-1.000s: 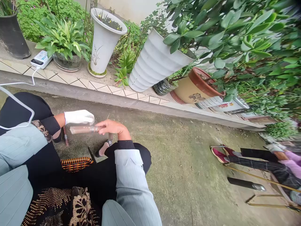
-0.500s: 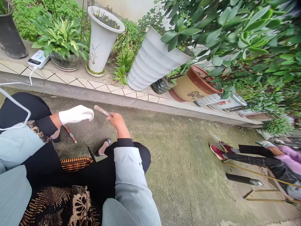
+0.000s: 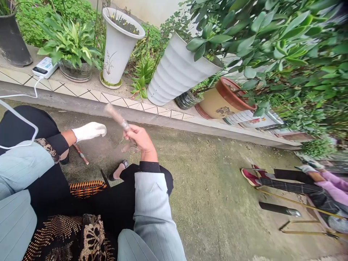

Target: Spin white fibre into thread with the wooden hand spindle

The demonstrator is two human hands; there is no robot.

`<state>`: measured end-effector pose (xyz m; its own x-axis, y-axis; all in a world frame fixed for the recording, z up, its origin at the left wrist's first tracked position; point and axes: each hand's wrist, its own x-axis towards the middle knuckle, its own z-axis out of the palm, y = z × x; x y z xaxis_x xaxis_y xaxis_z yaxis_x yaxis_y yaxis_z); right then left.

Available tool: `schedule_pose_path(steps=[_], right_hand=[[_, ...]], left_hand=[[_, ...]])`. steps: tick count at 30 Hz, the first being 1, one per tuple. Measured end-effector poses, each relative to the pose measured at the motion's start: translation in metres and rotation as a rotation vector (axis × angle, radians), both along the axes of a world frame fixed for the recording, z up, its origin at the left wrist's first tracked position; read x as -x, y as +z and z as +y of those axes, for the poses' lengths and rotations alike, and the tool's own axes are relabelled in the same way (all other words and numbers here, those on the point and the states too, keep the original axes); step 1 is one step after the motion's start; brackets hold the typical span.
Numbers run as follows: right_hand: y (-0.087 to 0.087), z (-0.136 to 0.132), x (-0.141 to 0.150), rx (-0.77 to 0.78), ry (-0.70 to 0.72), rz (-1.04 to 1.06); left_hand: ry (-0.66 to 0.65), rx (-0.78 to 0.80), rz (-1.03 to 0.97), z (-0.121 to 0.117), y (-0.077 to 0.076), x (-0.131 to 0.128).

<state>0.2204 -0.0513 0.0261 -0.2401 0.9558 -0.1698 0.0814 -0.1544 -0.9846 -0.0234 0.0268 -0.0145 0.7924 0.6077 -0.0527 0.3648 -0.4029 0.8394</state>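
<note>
My right hand (image 3: 140,137), bare, grips a short pinkish-brown rod (image 3: 115,115) with a silvery band near my fingers. Its upper end is smeared by motion and points up and left. Below my fingers is a pale blurred patch that I cannot make out. My left hand (image 3: 89,131), in a white glove, is held to the left of the rod, apart from it. The glove's fingers are curled together; what they hold, if anything, is hidden. Under my left wrist a reddish-brown stick (image 3: 81,155) with a greyish band lies low near my foot.
An orange-and-black woven item (image 3: 88,188) lies between my legs. Along the tiled ledge (image 3: 92,95) stand several potted plants and a white device (image 3: 45,67) with a cable. At right, another person in red shoes (image 3: 249,177) is near a dark cylindrical object (image 3: 277,208).
My right hand has risen and moved slightly right, lifting the rod and tilting it more steeply. The gloved left hand has barely shifted.
</note>
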Motion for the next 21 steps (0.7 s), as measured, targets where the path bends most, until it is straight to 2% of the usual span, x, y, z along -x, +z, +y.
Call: schedule_pose_path(steps=[2, 4, 7, 9, 11, 13, 15, 18, 20, 21], right_hand=[[-0.007, 0.006, -0.006, -0.048, -0.283, -0.07], [-0.018, 0.011, -0.005, 0.011, -0.361, -0.285], [-0.032, 0.014, 0.005, 0.074, -0.252, -0.772], [-0.035, 0.014, 0.013, 0.078, -0.131, -1.027], [-0.037, 0.013, 0.02, 0.099, -0.01, -1.166], [-0.037, 0.011, 0.025, 0.131, 0.142, -1.203], [-0.037, 0.009, 0.03, 0.203, 0.366, -1.105], [-0.028, 0.003, 0.029, 0.349, 0.725, -0.645], [-0.015, -0.002, 0.021, 0.321, 0.747, -0.286], [-0.008, -0.004, 0.015, 0.236, 0.641, -0.146]], left_hand=[[-0.145, -0.029, 0.025, -0.009, 0.001, -0.005], [-0.256, -0.149, 0.078, -0.016, 0.004, -0.009], [-0.328, -0.344, 0.19, -0.02, 0.004, -0.011], [-0.323, -0.395, 0.248, -0.02, 0.003, -0.01], [-0.311, -0.411, 0.282, -0.018, 0.003, -0.008], [-0.304, -0.429, 0.301, -0.015, 0.004, -0.005], [-0.305, -0.446, 0.301, -0.012, 0.006, -0.001], [-0.302, -0.39, 0.233, -0.007, 0.009, 0.002], [-0.263, -0.242, 0.14, -0.004, 0.01, 0.003], [-0.232, -0.141, 0.085, -0.004, 0.01, 0.003]])
